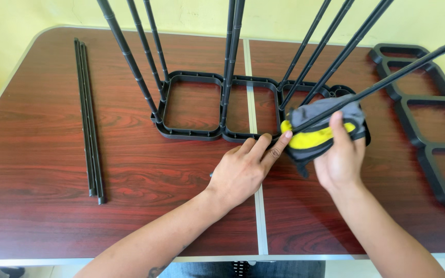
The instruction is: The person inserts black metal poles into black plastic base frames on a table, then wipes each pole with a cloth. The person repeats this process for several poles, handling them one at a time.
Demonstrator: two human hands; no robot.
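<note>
1. Left hand lies flat on the table, fingers stretched out and nearly together, tips pressing the near rail of the black frame. Nothing is gripped; judged a bracing hold so the frame does not slide.
2. Right hand is curled around a grey-and-yellow cloth, thumb on top, fingers hidden beneath it. The cloth wraps the low end of one slanted black rod, just where it meets the frame's right end.
3. The frame sits mid-table, straddling the pale seam. Upright rods rise from its corners and lean outward toward the camera, crowding the air above it.
4. Spare rods lie bundled far left, parallel to the table's side and well apart from the hands.
5. A second frame lies flat at the right, its near end close to the table edge.
6. Open room: the broad bare strip near the person, and the left half between bundle and frame. To the right, the gap between cloth and second frame is narrow.
</note>
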